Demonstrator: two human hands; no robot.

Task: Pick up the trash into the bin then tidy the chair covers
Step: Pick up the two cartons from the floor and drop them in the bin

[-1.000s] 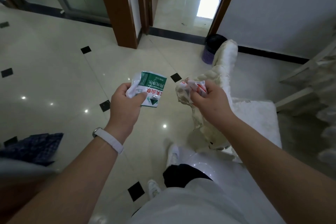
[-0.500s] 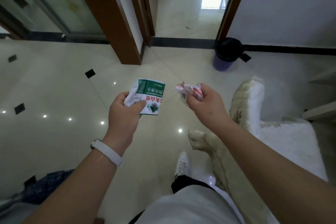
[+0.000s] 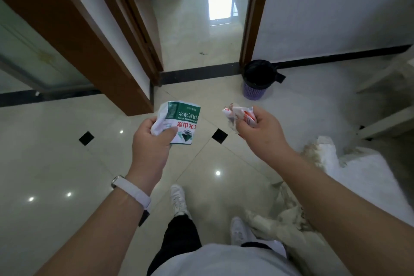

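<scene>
The bin (image 3: 257, 79) is standing ahead and to the right by the door frame, nearer the right hand (image 3: 261, 131) gripping a crumpled red-and-white wrapper (image 3: 240, 114), while the left hand (image 3: 150, 139) is pinching a green-and-white label (image 3: 182, 124).

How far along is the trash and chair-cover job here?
Done: trash is picked up, green wrapper in the left hand, red wrapper in the right hand. In hand: carrying them; the bin stands ahead. Left: binning both, then tidying the rumpled chair cover.
</scene>
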